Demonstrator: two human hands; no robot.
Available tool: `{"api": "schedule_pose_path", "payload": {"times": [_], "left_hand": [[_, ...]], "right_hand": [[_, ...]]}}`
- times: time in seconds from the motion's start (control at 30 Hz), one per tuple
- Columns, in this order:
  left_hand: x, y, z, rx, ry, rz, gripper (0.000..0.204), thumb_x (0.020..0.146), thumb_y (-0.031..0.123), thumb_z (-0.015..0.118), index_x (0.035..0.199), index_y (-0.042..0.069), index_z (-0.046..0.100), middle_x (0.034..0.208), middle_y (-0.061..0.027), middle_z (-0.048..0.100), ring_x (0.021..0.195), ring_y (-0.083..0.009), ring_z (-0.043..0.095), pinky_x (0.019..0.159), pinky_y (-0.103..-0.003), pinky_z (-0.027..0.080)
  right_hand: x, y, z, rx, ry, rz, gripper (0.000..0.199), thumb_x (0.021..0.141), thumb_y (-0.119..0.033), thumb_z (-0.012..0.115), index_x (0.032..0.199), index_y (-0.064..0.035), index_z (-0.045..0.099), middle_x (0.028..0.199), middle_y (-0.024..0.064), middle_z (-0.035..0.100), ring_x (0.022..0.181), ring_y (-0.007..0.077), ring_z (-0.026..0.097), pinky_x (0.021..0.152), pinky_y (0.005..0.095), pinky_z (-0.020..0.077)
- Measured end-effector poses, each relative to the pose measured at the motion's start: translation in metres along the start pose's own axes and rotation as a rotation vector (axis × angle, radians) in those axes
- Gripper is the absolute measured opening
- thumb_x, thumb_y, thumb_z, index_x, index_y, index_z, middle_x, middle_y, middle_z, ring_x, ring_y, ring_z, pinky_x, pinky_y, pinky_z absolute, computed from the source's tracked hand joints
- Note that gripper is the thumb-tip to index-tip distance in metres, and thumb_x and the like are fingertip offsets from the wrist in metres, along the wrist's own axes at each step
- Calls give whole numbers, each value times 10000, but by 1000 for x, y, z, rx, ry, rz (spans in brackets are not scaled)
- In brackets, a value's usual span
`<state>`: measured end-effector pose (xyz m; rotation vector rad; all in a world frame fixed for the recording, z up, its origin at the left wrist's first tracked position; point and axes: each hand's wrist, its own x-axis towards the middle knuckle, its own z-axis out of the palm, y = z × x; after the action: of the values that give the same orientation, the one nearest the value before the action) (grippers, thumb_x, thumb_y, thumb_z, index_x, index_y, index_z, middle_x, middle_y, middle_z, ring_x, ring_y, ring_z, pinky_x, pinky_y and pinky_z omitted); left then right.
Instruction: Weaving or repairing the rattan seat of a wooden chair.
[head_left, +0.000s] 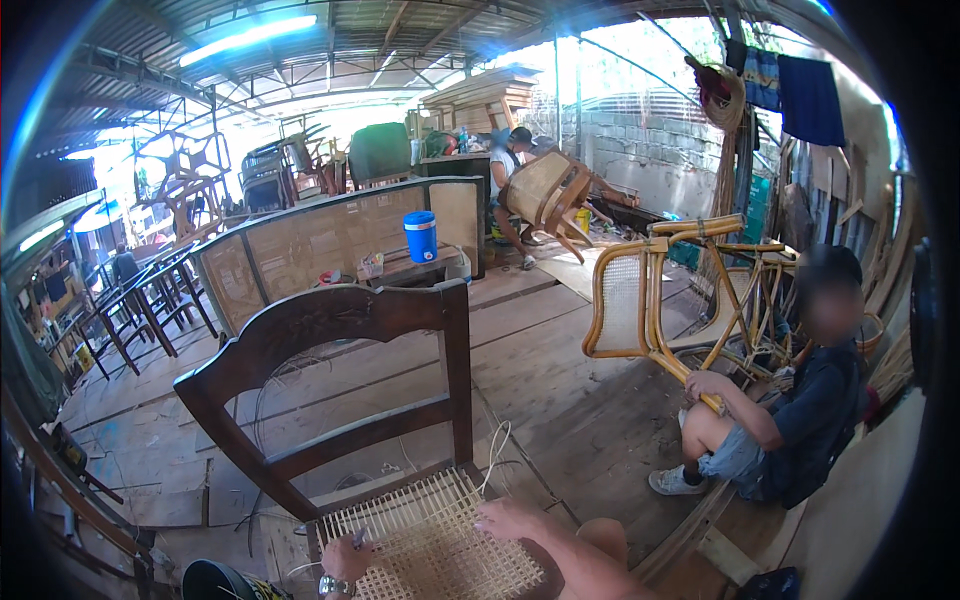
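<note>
A dark wooden chair (455, 380) with a carved top rail stands in front of me. Its seat is a half-woven cane panel (440, 530), open strands toward the back and tighter mesh nearer me. My left hand (345, 557), a watch on its wrist, is closed at the seat's left side; a small dark thing shows at its fingers, too small to name. Over the seat's right part, my right hand (505, 520) has its fingers curled together on the weave. Whatever they pinch is hidden. A loose cane strand (497, 450) loops up just behind that hand.
At the right a seated person (790, 400) grips a rattan chair (655, 300). Farther back another person (510, 190) handles a wooden chair (550, 195). A blue water jug (420, 238) stands before a long panelled piece (320, 240). A dark bucket (215, 580) sits at lower left.
</note>
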<state>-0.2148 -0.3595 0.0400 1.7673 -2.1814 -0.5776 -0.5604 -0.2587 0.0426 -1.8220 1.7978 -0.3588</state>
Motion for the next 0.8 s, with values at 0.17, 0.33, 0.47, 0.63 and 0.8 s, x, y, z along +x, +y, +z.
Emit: {"api": "schedule_pose_path", "payload": {"times": [0.17,0.33,0.47,0.63,0.8], "left_hand": [[1,-22,-1,69,165,-134,397,720,388,711,747,-7,675,743,-231,671,733,-409,665,659,-490,520],[-7,-48,1,-22,301,-161,314,712,288,743,740,-13,660,738,-220,672,710,-416,654,652,-477,517],[-14,-62,11,-72,390,-178,290,713,268,731,726,-12,658,711,-213,665,692,-412,646,643,-470,511],[-11,-69,13,-236,350,-328,288,691,271,738,703,1,639,658,-188,641,645,-366,639,631,-436,505],[-14,-64,2,-317,292,-330,288,684,232,754,650,-8,598,587,-94,591,546,-196,570,558,-359,452]], "right_hand": [[4,8,8,-20,16,-30,360,940,-366,572,1027,-17,598,992,216,677,973,388,654,810,495,499],[2,2,6,7,2,17,362,938,-367,571,1016,-14,595,1007,217,675,982,392,649,824,496,498],[-9,-28,-21,-44,22,12,370,947,-361,571,1131,-40,582,973,198,686,939,377,666,795,480,515],[-1,-78,-122,355,520,-91,640,938,-279,634,1474,-53,366,777,53,656,696,114,611,666,300,506],[35,-115,-296,251,1032,-245,740,916,-260,635,1495,24,271,838,112,676,618,116,582,605,290,497]]}}
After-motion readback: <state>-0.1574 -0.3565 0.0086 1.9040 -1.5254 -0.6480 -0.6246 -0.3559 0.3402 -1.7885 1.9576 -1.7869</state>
